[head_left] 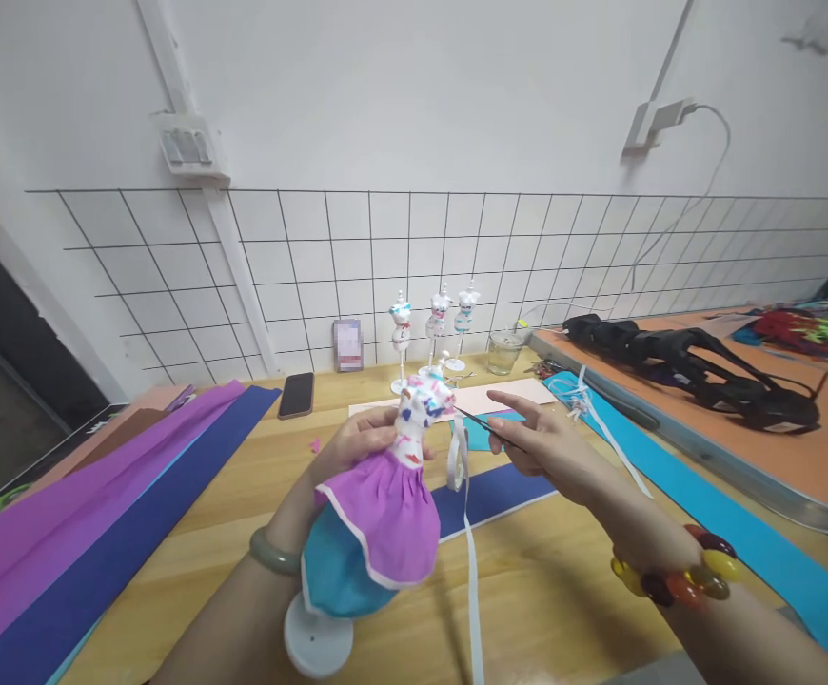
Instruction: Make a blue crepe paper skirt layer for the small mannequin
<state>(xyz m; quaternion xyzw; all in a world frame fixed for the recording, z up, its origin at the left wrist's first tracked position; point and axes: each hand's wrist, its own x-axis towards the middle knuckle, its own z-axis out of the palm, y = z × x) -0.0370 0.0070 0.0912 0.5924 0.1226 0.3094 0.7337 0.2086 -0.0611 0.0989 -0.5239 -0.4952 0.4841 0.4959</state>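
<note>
Miniature dress form (409, 440), tilted and held over the near middle of the table (243, 504). Purple-over-teal skirt (400, 514), pale-edged, is in place below the waist; the upper body bears only coloured patches, so the dressing is judged partly complete, with the bodice uncovered. The long axis runs obliquely: round base (318, 642) toward the wearer and to the left, neck end away and slightly right. The left hand (364, 440) is closed about the waist and upper body. The right hand (537, 442) pinches a slender dark tool (477, 420), its tip close to the upper body, index finger extended. Just right of the form, white ribbon (472, 580) hangs loose. Beyond stand three further dress forms (401, 333), without skirts. Outward lie a navy strip (503, 493), bright blue cloth (732, 518) to the right, and purple cloth (107, 480) to the left.
</note>
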